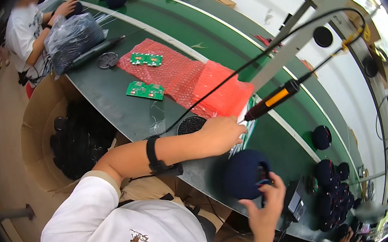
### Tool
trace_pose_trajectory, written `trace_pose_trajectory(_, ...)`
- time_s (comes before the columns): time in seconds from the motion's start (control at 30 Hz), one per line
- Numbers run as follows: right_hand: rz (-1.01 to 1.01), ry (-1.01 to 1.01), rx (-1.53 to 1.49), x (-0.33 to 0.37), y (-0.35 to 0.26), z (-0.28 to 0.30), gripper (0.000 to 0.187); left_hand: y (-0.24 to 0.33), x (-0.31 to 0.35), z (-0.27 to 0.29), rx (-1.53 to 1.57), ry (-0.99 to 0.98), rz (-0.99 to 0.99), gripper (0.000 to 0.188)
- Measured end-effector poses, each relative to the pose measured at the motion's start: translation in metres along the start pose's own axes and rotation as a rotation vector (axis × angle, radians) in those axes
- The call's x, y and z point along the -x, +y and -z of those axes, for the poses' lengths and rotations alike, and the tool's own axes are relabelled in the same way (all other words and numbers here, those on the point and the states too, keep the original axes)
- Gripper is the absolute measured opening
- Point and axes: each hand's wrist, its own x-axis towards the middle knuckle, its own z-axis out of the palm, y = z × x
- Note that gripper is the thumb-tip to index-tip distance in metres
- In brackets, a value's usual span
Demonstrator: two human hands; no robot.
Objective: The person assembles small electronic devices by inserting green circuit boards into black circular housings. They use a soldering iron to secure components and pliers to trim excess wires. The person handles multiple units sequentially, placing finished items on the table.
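Note:
My right hand grips the edge of a dark blue, fabric-looking round speaker housing at the bench's near edge. An opening on the housing's right side faces my fingers. My left arm reaches across the bench, and my left hand is closed beside a bundle of thin white and green wires. Whatever its fingertips hold is hidden. Just beyond them hangs a black and orange electric screwdriver on a cable. A black round mesh part lies partly behind my left hand.
Two green circuit boards lie on and beside red bubble wrap. A cardboard bin of black parts stands left of the bench. Several blue housings sit at right near a small black device. Another person works far left.

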Motion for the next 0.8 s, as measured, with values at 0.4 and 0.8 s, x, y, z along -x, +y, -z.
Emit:
trace_pose_trajectory(0.4, 0.100, 0.221, 0.303, -0.265, 0.203, -0.018, 0.060, -0.132, 0.120, 0.087, -0.303, 0.544, 0.460, 0.029)
trace_pose_trajectory(0.8, 0.035, 0.278, 0.313, -0.377, 0.271, -0.044, 0.052, -0.168, 0.127, 0.111, 0.315, 0.474, 0.539, 0.027)
